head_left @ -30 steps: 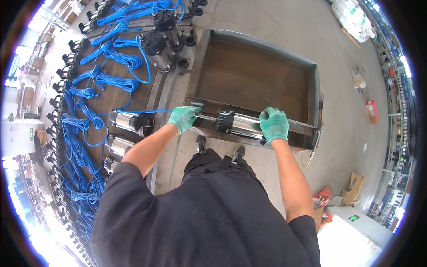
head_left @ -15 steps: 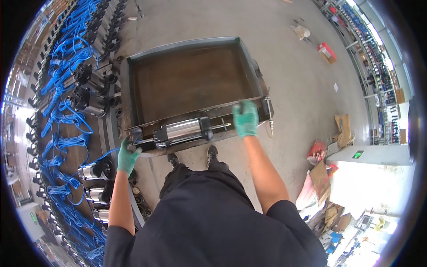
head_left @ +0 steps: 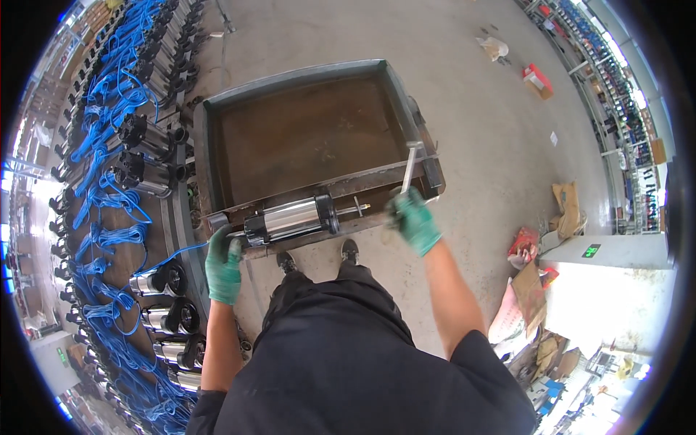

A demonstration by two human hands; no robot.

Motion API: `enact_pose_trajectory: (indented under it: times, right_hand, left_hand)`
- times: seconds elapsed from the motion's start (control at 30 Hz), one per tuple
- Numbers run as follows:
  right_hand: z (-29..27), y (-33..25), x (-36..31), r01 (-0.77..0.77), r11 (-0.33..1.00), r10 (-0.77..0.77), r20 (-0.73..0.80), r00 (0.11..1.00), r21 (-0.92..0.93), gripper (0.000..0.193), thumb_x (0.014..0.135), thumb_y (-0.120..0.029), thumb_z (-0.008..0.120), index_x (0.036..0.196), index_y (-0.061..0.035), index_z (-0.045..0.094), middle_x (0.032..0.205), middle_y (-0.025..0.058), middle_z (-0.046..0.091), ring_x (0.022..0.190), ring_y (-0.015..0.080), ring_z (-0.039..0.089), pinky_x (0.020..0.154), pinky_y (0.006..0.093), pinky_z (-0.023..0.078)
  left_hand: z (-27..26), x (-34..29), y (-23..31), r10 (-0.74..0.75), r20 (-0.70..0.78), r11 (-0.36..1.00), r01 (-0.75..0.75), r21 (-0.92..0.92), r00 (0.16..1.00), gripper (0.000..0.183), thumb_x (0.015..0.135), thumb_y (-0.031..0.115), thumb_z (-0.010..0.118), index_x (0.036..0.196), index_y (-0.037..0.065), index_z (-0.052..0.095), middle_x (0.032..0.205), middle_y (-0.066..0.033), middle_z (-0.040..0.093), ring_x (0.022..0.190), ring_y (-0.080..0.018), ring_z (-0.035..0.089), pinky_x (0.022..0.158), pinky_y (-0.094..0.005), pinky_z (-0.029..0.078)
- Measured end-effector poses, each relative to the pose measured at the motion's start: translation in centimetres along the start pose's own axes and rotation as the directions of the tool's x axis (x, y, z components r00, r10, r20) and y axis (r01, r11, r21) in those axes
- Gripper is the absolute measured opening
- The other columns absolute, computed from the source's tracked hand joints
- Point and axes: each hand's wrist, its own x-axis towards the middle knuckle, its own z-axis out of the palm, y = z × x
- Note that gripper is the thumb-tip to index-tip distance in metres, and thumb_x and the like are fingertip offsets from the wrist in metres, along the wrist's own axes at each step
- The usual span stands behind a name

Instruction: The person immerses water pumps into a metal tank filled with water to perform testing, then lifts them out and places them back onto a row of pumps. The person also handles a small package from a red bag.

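A pump motor (head_left: 291, 220) with a shiny steel body and black ends lies along the near ledge of a metal trough (head_left: 293, 75). Its thin shaft with a small crosspiece points right. My left hand (head_left: 223, 270), in a green glove, curls closed around the motor's left end, where a blue cable (head_left: 190, 251) comes in; its fingertips are partly hidden. My right hand (head_left: 417, 223), also gloved, is closed on a slim silver hand tool (head_left: 409, 168) with a short crosswise head. The tool points away from me over the trough's right end, apart from the motor.
Left of the trough, several steel-and-black pumps (head_left: 148, 174) lie in rows with coiled blue cables (head_left: 119, 233). To the right are a red-and-brown box (head_left: 537, 81), cardboard (head_left: 566, 210) and a white wall (head_left: 609, 286). Loaded shelves (head_left: 616, 109) line the far right.
My right hand has moved right and nearer to me, and now holds the silver tool that was at the trough's right edge. My left hand has shifted slightly right, onto the motor's end.
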Motion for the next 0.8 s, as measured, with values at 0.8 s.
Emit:
enact_pose_trajectory:
  times: [0.8]
  right_hand:
    - [17.1,1.4,2.7,0.592,-0.031,-0.228,0.583,0.78,-0.805,0.022,0.089,-0.022,0.067,0.105,-0.0073,0.07,0.103,0.0141,0.072,0.091,0.0336,0.069,0.081,0.0439,0.056]
  left_hand:
    - [-10.7,5.3,-9.6,-0.611,-0.161,0.732,0.476,-0.487,0.776,0.044,0.102,0.052,0.056,0.09,0.01,0.065,0.064,0.0012,0.053,0.045,-0.0104,0.041,0.042,-0.028,0.034]
